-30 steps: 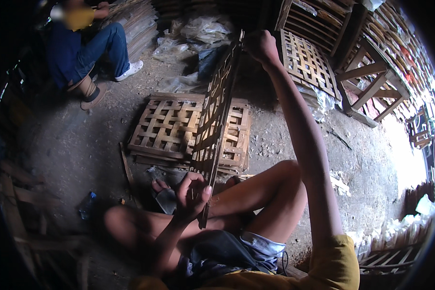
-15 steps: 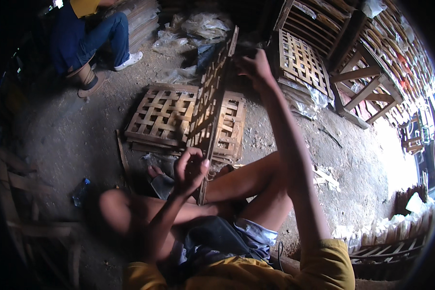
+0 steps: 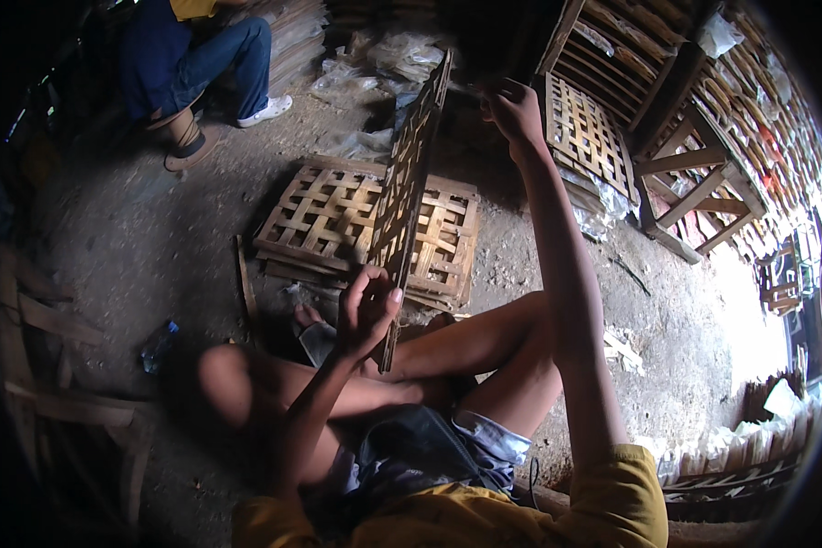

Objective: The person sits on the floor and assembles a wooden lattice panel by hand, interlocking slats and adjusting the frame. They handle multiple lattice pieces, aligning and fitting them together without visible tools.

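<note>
With left hand [image 3: 367,315], clasping near end of woven-slat panel [image 3: 411,164] | keeping it on edge, overlapping in view flat stack of similar panels [image 3: 315,215] | holding right hand [image 3: 513,108] farther from panel than half a second ago, fingers bent; cannot tell whether gripping anything

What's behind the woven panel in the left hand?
A stack of woven panels, visible on both sides, and plastic sheeting beyond. The held panel mostly hides the stack's middle.
</note>
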Demonstrator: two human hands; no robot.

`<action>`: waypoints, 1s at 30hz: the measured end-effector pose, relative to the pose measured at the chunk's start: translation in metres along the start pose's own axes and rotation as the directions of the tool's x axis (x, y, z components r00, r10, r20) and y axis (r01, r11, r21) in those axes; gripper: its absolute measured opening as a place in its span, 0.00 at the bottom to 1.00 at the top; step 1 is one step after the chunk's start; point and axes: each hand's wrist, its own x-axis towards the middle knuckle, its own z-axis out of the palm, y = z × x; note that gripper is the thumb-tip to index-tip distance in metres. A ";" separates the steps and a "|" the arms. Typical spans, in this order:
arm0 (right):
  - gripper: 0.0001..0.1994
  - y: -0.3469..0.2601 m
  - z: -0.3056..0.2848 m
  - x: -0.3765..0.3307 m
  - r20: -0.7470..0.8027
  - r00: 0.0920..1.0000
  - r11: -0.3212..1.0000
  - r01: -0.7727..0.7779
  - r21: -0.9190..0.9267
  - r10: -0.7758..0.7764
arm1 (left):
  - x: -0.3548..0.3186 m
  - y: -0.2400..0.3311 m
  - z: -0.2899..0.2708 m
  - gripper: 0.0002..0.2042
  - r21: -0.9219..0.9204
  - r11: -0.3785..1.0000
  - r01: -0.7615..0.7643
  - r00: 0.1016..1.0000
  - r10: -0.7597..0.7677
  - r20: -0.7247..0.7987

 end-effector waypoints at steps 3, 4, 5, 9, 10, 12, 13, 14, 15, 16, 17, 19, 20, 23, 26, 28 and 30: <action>0.09 0.008 -0.001 0.027 -0.059 0.997 0.994 0.047 -0.099 -0.053 | 0.001 0.001 0.005 0.12 -0.036 0.999 0.016 1.000 -0.016 0.003; 0.09 0.009 -0.005 0.035 -0.057 0.995 0.986 0.072 -0.154 -0.081 | 0.000 0.001 0.008 0.12 -0.058 0.998 0.034 0.999 -0.034 0.009; 0.09 0.011 -0.010 0.042 -0.055 0.993 0.973 0.095 -0.210 -0.109 | 0.000 0.003 0.012 0.12 -0.055 0.997 0.050 0.998 -0.048 0.027; 0.09 0.030 0.029 0.065 -0.010 0.973 0.927 0.216 -0.306 -0.230 | -0.008 0.001 -0.008 0.14 0.030 0.992 0.119 0.993 -0.120 0.008; 0.08 0.027 0.036 0.068 0.002 0.964 0.896 0.249 -0.368 -0.267 | -0.010 -0.001 -0.011 0.16 0.043 0.989 0.139 0.990 -0.139 -0.011; 0.07 0.045 0.014 0.090 0.006 0.950 0.834 0.277 -0.478 -0.312 | -0.012 -0.009 0.005 0.23 0.012 0.978 0.208 0.977 -0.208 0.044; 0.07 0.039 0.016 0.086 0.014 0.948 0.761 0.265 -0.593 -0.318 | -0.012 -0.009 0.004 0.22 0.017 0.980 0.196 0.980 -0.197 0.041; 0.07 0.037 0.021 0.086 0.012 0.943 0.759 0.275 -0.590 -0.333 | -0.012 -0.009 0.004 0.21 0.021 0.982 0.185 0.982 -0.186 0.039; 0.07 0.036 0.030 0.084 0.005 0.940 0.772 0.282 -0.570 -0.340 | -0.012 -0.005 0.000 0.21 0.048 0.983 0.180 0.983 -0.182 0.033; 0.07 0.034 0.035 0.083 -0.003 0.937 0.784 0.291 -0.548 -0.349 | -0.010 0.001 -0.002 0.17 0.015 0.984 0.179 0.982 -0.180 0.060; 0.08 0.030 0.038 0.082 -0.010 0.934 0.795 0.300 -0.527 -0.358 | -0.008 0.001 -0.002 0.15 -0.017 0.984 0.175 0.983 -0.174 0.064; 0.08 0.028 0.043 0.080 -0.018 0.932 0.810 0.304 -0.502 -0.361 | -0.007 0.002 -0.001 0.13 -0.068 0.981 0.180 0.981 -0.175 0.078; 0.08 0.025 0.044 0.081 -0.016 0.932 0.809 0.306 -0.502 -0.363 | -0.005 0.004 -0.002 0.12 -0.023 0.990 0.142 0.988 -0.140 0.064; 0.08 0.032 0.047 0.082 -0.003 0.923 0.797 0.331 -0.505 -0.385 | -0.007 0.003 -0.001 0.12 -0.029 0.984 0.177 0.983 -0.176 0.051; 0.08 0.033 0.045 0.085 0.033 0.915 0.768 0.357 -0.532 -0.403 | -0.005 -0.002 0.003 0.11 -0.027 0.998 0.064 0.998 -0.064 0.024; 0.08 0.034 0.034 0.090 0.089 0.910 0.706 0.374 -0.601 -0.405 | -0.006 -0.009 0.008 0.11 -0.050 0.997 0.063 0.998 -0.061 0.035; 0.09 0.030 0.038 0.092 0.173 0.899 0.624 0.407 -0.667 -0.401 | -0.008 -0.012 0.006 0.11 -0.011 0.999 0.045 0.999 -0.045 0.026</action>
